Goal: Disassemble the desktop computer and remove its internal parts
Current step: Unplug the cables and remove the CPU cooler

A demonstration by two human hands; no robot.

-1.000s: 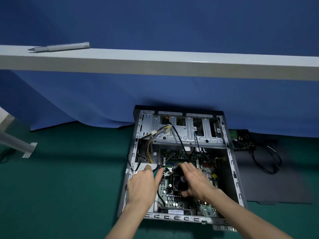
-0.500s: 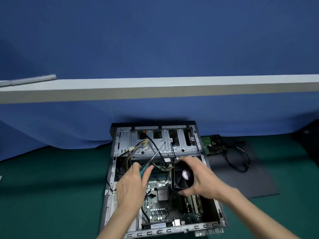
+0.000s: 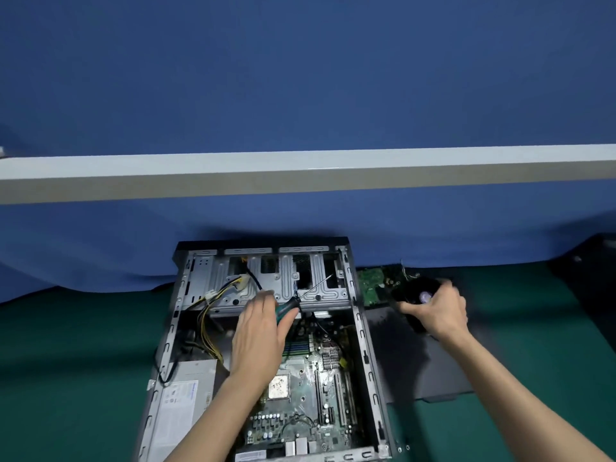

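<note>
Blue cloth backdrop [image 3: 300, 78] fills the upper half of the frame, crossed by a white beam [image 3: 300, 171]. Below it lies a green surface [image 3: 66, 361]. The opened computer case [image 3: 361, 345] lies flat at lower centre, with a dark panel [image 3: 416, 368] just right of it. Inside are the motherboard [image 3: 306, 395] and, at lower left, the power supply [image 3: 183, 398].

The left hand [image 3: 260, 335] is wrapped round a green-handled screwdriver [image 3: 286, 310] above the board, its shaft pointing to the upper right. The right hand [image 3: 440, 311] grips the black cooler fan [image 3: 413, 290], blurred, outside the case at centre right, over the panel's far end and beside a loose green circuit board [image 3: 370, 285].

Set down carelessly, the fan could knock that loose board. The idle screwdriver tip could scrape the motherboard or the bare processor [image 3: 278, 386] if the left hand drops.

Count: one case, one panel, one power supply, one fan, one screwdriver, one loose board, two hands.
</note>
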